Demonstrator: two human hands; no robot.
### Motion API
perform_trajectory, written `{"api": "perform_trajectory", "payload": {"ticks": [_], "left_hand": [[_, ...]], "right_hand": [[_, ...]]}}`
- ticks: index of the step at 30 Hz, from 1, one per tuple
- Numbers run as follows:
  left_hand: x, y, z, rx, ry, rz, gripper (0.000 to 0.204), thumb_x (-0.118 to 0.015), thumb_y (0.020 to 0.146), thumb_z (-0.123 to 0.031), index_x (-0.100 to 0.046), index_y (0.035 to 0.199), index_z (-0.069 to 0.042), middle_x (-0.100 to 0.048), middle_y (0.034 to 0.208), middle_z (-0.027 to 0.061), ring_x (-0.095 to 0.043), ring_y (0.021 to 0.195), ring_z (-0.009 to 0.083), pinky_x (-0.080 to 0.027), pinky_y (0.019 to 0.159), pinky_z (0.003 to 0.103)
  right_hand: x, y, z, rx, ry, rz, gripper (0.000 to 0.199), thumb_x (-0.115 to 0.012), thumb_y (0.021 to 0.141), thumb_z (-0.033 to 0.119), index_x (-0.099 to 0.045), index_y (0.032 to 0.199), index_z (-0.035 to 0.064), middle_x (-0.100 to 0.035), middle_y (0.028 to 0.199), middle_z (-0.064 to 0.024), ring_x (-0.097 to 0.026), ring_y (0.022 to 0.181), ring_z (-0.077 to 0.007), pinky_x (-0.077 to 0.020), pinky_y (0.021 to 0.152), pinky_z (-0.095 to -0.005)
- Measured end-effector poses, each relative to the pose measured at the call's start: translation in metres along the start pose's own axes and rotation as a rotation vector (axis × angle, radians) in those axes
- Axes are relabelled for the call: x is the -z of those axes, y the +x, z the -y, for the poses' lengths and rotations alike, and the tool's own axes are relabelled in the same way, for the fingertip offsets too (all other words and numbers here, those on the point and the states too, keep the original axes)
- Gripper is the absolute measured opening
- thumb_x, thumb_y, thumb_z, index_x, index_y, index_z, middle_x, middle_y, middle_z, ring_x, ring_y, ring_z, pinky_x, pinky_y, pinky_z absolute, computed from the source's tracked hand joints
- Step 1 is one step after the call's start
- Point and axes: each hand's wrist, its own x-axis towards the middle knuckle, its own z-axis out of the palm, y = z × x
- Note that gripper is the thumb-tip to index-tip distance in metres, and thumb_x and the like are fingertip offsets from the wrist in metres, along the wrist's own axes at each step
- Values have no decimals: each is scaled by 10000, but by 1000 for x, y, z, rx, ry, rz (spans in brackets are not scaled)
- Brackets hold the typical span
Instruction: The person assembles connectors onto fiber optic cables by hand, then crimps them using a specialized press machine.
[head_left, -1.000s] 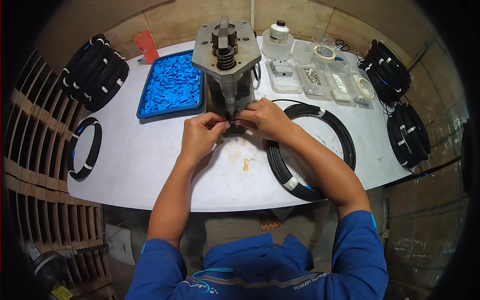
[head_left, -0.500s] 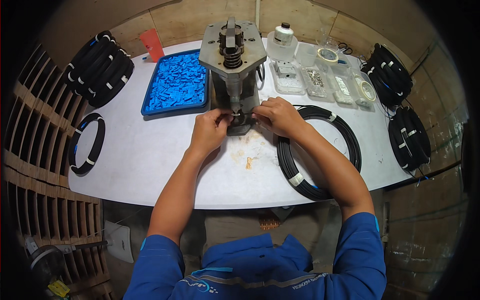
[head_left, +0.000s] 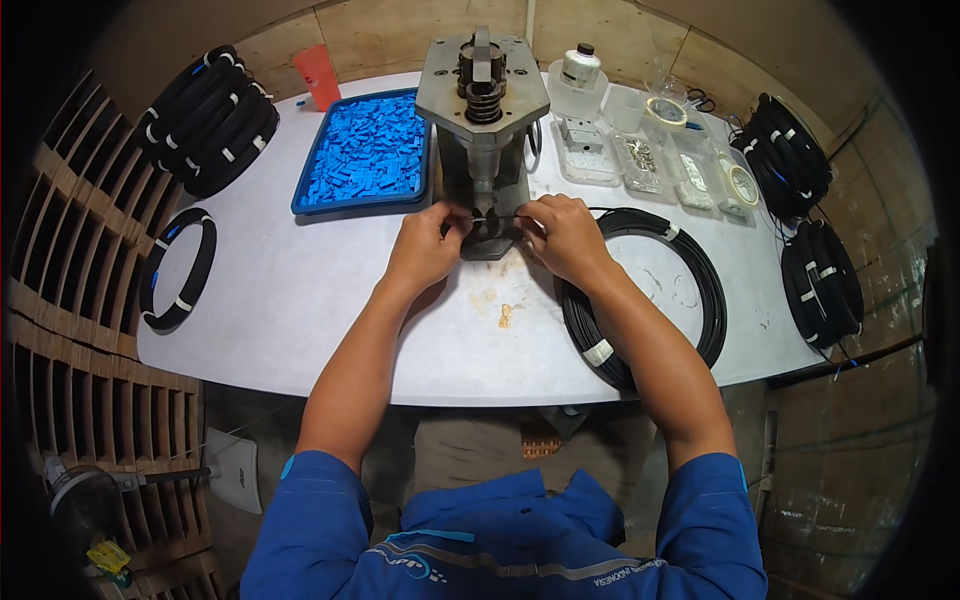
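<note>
Both hands are at the lower jaws of a grey metal bench press (head_left: 482, 130), one on each side. My left hand (head_left: 428, 245) is closed in a pinch on a small silvery metal piece (head_left: 478, 219), whose tip reaches into the press opening. My right hand (head_left: 568, 237) pinches a thin black cable at the right of the opening. Just where the cable meets the metal piece is too small and dark to make out. A black cable coil (head_left: 712, 290) bound with white tape lies under and beside my right forearm.
Left of the press is a tray (head_left: 345, 208) of small blue parts, with a red cup (head_left: 318, 78) behind. Clear boxes (head_left: 640, 165) of small metal parts, tape rolls and a white bottle (head_left: 580, 68) stand back right. Bundled black coils (head_left: 205, 120) sit at both sides.
The whole view has shifted a little. Both hands stay pinched at the press opening, with only slight finger movement.
</note>
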Motion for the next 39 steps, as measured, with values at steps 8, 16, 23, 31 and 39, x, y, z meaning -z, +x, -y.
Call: {"api": "perform_trajectory", "payload": {"ticks": [8,16,23,31,39], "left_hand": [[4,2,0,3,0,32,190,-690,917,-70,-736,1074,27,-776,939,155,-751,853,227,-578,775,334],[7,2,3,13,-48,43,175,-715,914,-58,-739,1065,26,-777,936,132,-735,846,173,-571,780,313],[6,0,6,19,-89,50,161,-716,918,-61,-734,1048,30,-775,940,123,-729,855,167,-571,792,311],[10,2,4,28,-44,73,158,-701,926,-61,-729,1055,25,-773,940,121,-727,862,171,-571,802,313],[6,1,8,19,-72,68,164,-693,923,-50,-726,1065,25,-775,954,128,-731,882,179,-572,812,315]], "right_hand": [[-2,0,0,-15,47,2,131,-732,886,191,-695,971,98,-698,813,-103,-674,812,-337,-488,734,-456],[2,0,1,-15,77,25,133,-733,849,144,-676,964,111,-695,806,-99,-669,798,-332,-479,733,-453],[3,-2,2,0,50,-14,126,-733,839,129,-694,955,104,-696,803,-91,-668,816,-320,-474,775,-440],[2,-2,0,4,98,6,153,-747,833,120,-703,979,101,-692,807,-93,-669,781,-322,-494,757,-437],[4,-2,-1,-1,114,14,126,-737,857,143,-704,972,104,-698,809,-97,-671,779,-334,-504,740,-445]]}}
